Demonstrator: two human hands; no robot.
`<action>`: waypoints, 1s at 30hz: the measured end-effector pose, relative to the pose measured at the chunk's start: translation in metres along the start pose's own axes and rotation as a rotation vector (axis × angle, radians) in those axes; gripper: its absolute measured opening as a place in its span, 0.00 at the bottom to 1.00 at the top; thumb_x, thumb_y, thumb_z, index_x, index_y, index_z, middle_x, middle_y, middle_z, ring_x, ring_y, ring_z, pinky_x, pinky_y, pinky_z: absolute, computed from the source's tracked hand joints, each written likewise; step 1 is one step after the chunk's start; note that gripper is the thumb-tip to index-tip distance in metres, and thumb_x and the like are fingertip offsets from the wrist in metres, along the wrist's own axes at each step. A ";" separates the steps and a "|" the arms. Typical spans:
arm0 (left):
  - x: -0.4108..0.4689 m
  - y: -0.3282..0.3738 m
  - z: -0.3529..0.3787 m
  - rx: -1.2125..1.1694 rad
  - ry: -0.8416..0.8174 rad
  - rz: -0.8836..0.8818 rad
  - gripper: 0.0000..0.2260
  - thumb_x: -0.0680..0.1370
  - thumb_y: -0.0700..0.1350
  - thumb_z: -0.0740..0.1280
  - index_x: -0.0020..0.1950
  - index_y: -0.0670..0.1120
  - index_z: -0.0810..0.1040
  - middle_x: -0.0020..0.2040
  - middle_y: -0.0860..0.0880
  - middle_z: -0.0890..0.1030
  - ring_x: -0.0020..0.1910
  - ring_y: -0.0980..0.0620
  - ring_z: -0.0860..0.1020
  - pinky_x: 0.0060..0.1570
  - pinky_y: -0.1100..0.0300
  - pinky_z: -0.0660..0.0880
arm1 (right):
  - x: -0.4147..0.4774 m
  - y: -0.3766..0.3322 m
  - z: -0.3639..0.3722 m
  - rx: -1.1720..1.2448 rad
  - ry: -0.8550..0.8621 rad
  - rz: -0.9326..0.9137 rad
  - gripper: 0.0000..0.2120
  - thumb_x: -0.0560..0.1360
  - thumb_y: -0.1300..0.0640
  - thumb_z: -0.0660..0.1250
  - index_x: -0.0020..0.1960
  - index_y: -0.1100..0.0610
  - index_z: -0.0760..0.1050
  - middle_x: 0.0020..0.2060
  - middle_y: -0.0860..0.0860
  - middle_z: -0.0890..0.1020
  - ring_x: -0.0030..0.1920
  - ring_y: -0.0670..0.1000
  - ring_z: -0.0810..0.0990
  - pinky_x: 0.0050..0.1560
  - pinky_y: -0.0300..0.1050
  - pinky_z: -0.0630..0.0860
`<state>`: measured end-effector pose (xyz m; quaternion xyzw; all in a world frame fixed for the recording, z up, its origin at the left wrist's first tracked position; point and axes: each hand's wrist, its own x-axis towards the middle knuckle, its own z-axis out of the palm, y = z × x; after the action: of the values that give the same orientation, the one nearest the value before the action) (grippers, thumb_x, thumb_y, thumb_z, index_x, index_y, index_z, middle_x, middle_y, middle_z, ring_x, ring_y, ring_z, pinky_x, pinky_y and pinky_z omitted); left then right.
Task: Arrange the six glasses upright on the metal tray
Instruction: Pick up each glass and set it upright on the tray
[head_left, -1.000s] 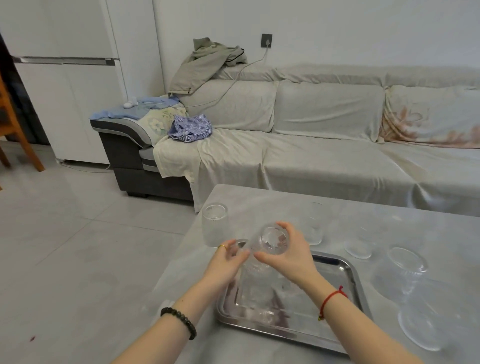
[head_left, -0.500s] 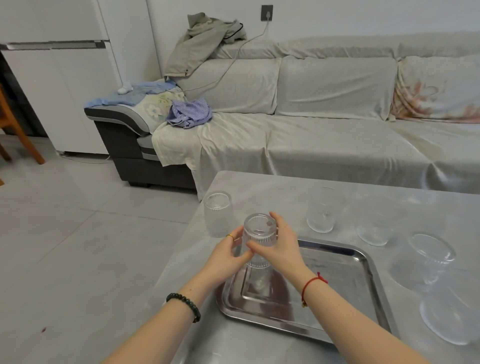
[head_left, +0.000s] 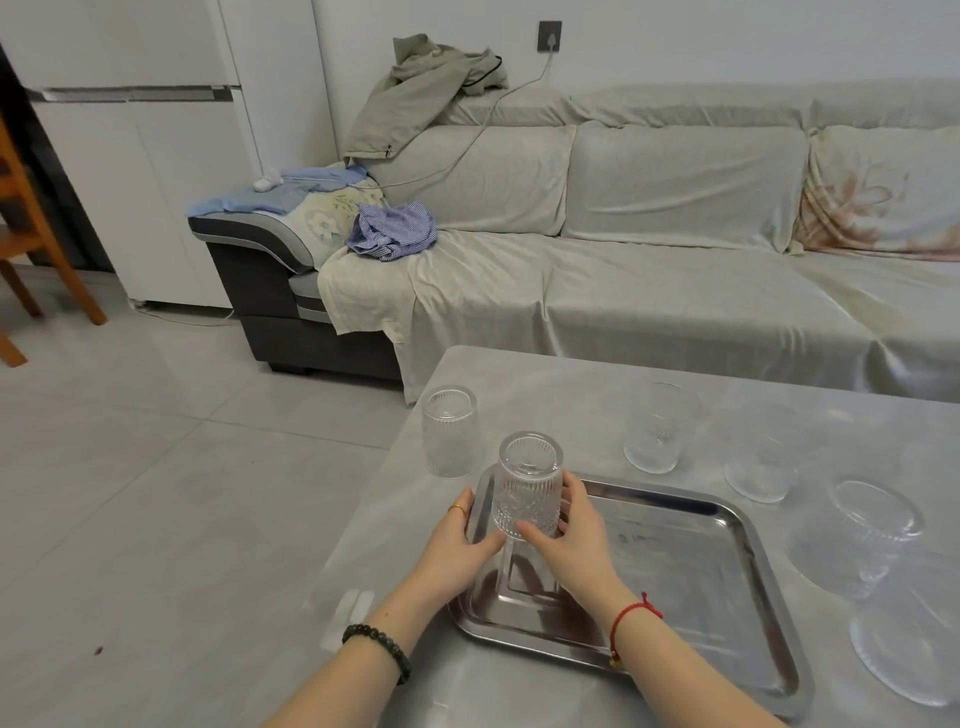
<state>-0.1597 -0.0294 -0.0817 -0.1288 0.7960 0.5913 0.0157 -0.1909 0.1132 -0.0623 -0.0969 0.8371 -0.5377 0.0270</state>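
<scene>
A ribbed clear glass (head_left: 525, 491) stands vertical over the far left corner of the metal tray (head_left: 696, 571); its lower end is at or just above the tray floor. My left hand (head_left: 460, 545) touches its lower left side and my right hand (head_left: 571, 535) wraps its lower right side. Which end of the glass faces up I cannot tell. Another glass (head_left: 449, 431) stands on the table just beyond the tray's left corner. Two more glasses (head_left: 655, 431) (head_left: 761, 467) stand behind the tray. Two further glasses (head_left: 857, 535) (head_left: 914, 634) sit at the right, blurred.
The grey table (head_left: 545, 395) has its left edge close to the tray, with tiled floor (head_left: 182, 493) beyond. A covered sofa (head_left: 623, 291) runs behind the table. A small white object (head_left: 350, 616) lies at the table's left edge near my left forearm.
The glass has turned from tilted toward me to vertical and has come down onto the tray's far left corner, with both hands sliding down to its lower part.
</scene>
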 end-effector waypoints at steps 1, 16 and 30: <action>0.000 0.001 -0.001 -0.018 -0.005 -0.003 0.35 0.74 0.44 0.68 0.74 0.42 0.50 0.76 0.46 0.56 0.73 0.51 0.57 0.70 0.58 0.57 | 0.000 -0.003 -0.001 -0.018 0.005 -0.006 0.37 0.65 0.58 0.75 0.68 0.53 0.60 0.67 0.52 0.70 0.67 0.52 0.69 0.68 0.53 0.68; 0.048 0.056 -0.073 0.003 0.174 0.153 0.29 0.72 0.35 0.69 0.69 0.41 0.60 0.41 0.66 0.64 0.30 0.81 0.68 0.29 0.85 0.64 | 0.087 -0.114 0.035 -0.454 -0.275 -0.287 0.37 0.70 0.57 0.69 0.72 0.60 0.54 0.70 0.58 0.65 0.70 0.56 0.63 0.67 0.43 0.59; 0.062 0.026 -0.078 -0.038 0.190 0.204 0.28 0.68 0.39 0.72 0.63 0.55 0.66 0.51 0.61 0.74 0.52 0.61 0.72 0.43 0.75 0.69 | 0.090 -0.092 0.079 -0.030 -0.019 -0.121 0.41 0.60 0.58 0.76 0.68 0.57 0.60 0.62 0.54 0.73 0.63 0.51 0.72 0.54 0.32 0.64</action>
<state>-0.2152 -0.1081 -0.0452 -0.1029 0.7915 0.5899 -0.1222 -0.2552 -0.0117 -0.0065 -0.1530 0.8373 -0.5249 0.0009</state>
